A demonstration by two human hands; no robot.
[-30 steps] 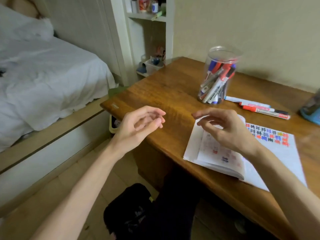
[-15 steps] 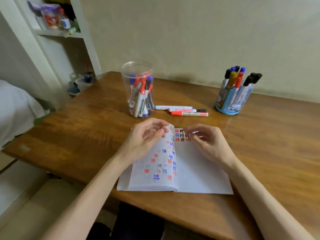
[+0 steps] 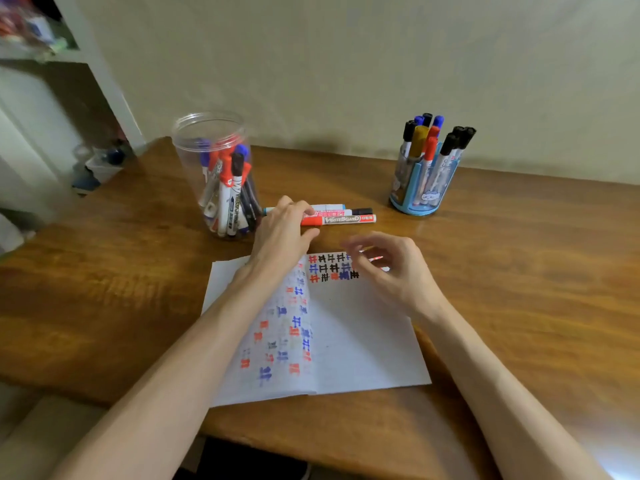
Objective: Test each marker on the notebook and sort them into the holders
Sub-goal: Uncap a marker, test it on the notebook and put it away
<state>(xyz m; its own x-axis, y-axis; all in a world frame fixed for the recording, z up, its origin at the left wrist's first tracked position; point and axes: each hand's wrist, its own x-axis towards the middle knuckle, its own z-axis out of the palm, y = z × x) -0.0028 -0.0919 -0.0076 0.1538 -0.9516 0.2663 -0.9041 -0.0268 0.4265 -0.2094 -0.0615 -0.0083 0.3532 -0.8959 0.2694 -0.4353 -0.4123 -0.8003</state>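
Three markers lie side by side on the wooden desk behind the open notebook (image 3: pixel 363 341): a blue-ended one (image 3: pixel 330 206), one with a black cap (image 3: pixel 360 212) and a red whiteboard marker (image 3: pixel 343 220). My left hand (image 3: pixel 282 233) reaches over the notebook, its fingers lying on the markers' left ends and its thumb just in front of the red one. My right hand (image 3: pixel 394 268) hovers blurred over the notebook's top right, fingers loosely curled and holding nothing. A clear jar (image 3: pixel 207 121) of markers stands left, a blue holder (image 3: pixel 415 202) of markers right.
The notebook pages carry rows of red, blue and black test marks. A white shelf unit (image 3: pixel 104 81) with small items stands off the desk's left end. The wall runs close behind the desk. The desk's front edge (image 3: pixel 311 441) is near my body.
The view turned from the bed towards the desk. My left hand left the notebook page and moved forward onto the lying markers. My right hand stayed over the notebook's upper right.
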